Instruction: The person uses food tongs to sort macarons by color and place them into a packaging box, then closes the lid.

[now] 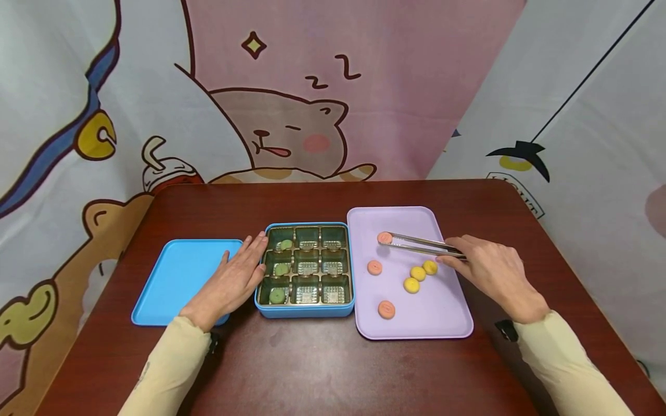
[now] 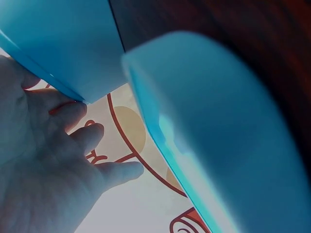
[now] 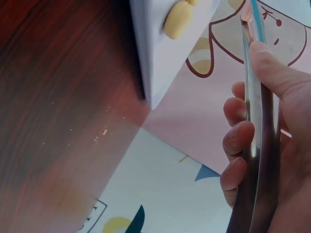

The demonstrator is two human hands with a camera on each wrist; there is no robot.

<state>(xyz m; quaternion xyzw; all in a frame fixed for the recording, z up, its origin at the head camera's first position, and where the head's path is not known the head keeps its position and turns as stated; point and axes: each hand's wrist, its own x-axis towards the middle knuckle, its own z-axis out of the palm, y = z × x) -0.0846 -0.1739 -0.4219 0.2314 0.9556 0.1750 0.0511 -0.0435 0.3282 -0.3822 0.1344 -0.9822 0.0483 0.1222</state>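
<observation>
- Head view: at centre right the right hand (image 1: 494,274) gripped tongs (image 1: 424,245), whose tips pinched a pink sweet (image 1: 384,237) at the upper left of the lilac tray (image 1: 442,320). At centre left the left hand (image 1: 236,280) lay flat, fingers straight, against the blue box (image 1: 306,310), partly over the lid (image 1: 171,277) on the worktop (image 1: 322,370).
- Left wrist view: the fingers (image 2: 82,141) were relaxed, at lower left.
- Right wrist view: the fingers (image 3: 238,141) curled round the tongs (image 3: 257,145) at right; a yellow sweet (image 3: 179,18) sat at the top.

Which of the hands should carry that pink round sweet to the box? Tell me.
Right. The right hand grips the metal tongs, tips at the pink round sweet; the left hand rests flat against the blue compartmented box.
</observation>
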